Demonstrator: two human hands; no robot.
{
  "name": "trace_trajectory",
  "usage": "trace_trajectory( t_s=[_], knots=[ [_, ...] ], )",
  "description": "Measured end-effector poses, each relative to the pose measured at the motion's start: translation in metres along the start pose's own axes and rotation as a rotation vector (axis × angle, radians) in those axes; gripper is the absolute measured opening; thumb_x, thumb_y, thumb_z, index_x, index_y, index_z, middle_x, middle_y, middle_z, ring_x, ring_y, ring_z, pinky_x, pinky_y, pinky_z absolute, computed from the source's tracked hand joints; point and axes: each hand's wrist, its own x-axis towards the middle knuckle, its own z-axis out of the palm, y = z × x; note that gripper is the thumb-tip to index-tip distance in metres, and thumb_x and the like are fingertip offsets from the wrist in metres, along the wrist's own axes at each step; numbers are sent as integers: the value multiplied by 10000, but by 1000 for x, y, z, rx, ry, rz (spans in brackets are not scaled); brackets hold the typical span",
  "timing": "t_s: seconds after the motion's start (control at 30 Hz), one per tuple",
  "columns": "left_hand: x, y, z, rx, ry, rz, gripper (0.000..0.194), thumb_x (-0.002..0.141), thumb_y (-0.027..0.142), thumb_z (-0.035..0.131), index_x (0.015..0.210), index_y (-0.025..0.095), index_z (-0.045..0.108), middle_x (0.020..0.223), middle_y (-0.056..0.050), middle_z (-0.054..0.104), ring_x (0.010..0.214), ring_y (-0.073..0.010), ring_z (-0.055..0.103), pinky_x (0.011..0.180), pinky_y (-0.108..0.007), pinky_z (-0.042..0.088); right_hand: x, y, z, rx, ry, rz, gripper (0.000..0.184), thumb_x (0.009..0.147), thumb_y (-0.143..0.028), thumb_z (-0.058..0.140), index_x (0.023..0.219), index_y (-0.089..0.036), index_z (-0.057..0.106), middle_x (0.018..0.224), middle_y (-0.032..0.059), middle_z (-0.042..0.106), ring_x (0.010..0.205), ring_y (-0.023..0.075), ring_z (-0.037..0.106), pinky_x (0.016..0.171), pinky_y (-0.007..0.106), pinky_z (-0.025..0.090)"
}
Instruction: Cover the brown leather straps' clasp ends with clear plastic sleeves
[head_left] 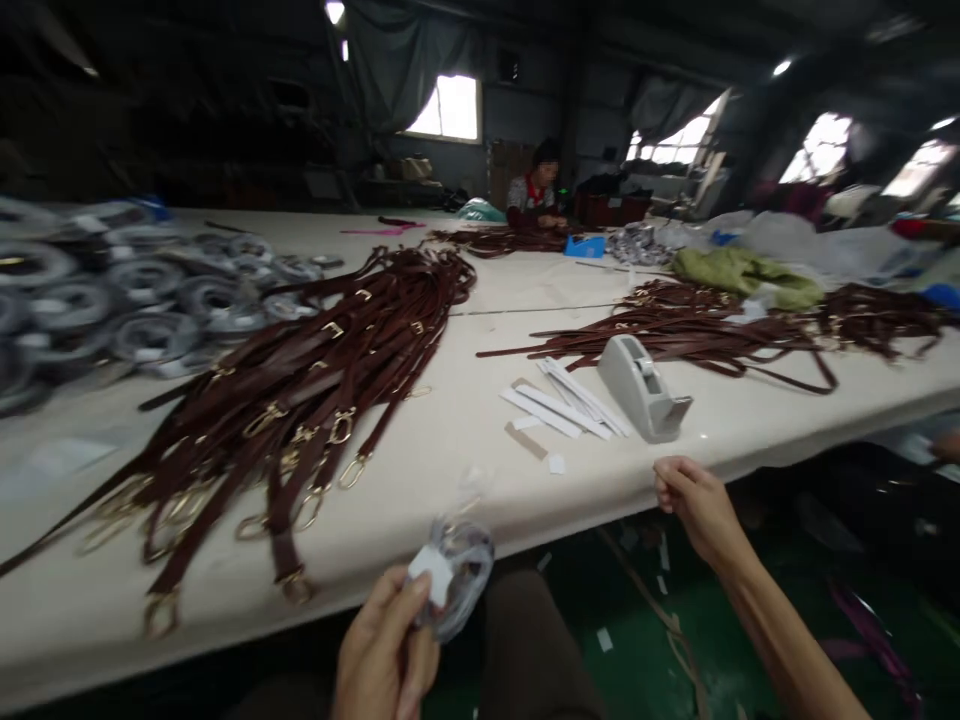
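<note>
Thumb and fingers of my left hand pinch a wrapped coil by the white card on its near side, holding it just off the front edge of the worktop. My right hand is beside that same edge, fingers curled in together; whether anything thin sits between them, I cannot tell.

Just beyond the right hand, near the front edge, stands a grey tape dispenser. Left of it lie loose white strips, a brown scrap and a small white square.

The coil I hold is already wound and bagged, with its card on it; I cannot tell whether the bag is sealed. Towards the left edge of my view, many grey wrapped bundles are piled on the worktop. Between them and the strips, a large heap of brown straps is still unwound, its metal clasps pointing towards the front edge. More loose straps spread to the right, with green cloth against them.

Crowding the far right are clear plastic bags. At the far side, a person leans over straps near a blue dispenser.
</note>
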Motion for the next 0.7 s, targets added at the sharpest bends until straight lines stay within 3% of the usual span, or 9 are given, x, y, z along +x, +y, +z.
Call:
trace_trajectory(
  t_s=[0.07,0.17,0.3,0.43,0.7],
  knots=[
    [-3,1,9,1,7,44,397,738,462,787,730,150,544,596,66,574,294,56,201,373,-137,126,-36,3,24,51,-204,30,386,673,-490,805,688,-178,577,543,-32,519,486,98,433,466,236,338],
    [-8,-1,17,38,3,84,343,817,449,711,769,159,534,535,90,508,287,45,206,375,-142,68,-86,4,67,188,-555,75,326,771,-449,767,718,-177,596,532,-28,531,499,95,439,487,228,338],
    [-15,-6,18,125,14,162,368,838,505,671,806,164,538,542,76,532,273,33,238,344,-128,67,-124,6,115,240,-778,59,299,826,-431,738,744,-177,604,553,-26,573,496,82,454,503,212,352],
    [-22,-6,14,159,36,219,330,864,484,648,869,168,552,601,58,580,270,27,273,322,-105,75,-133,10,137,158,-809,45,342,820,-479,733,744,-170,610,552,-29,571,495,79,456,505,208,353],
    [-30,-5,11,176,35,279,336,877,499,615,885,169,548,622,46,589,268,18,295,311,-104,93,-140,17,146,38,-693,60,409,746,-529,770,670,-169,591,502,-39,541,464,78,426,481,209,325]
  ],
)
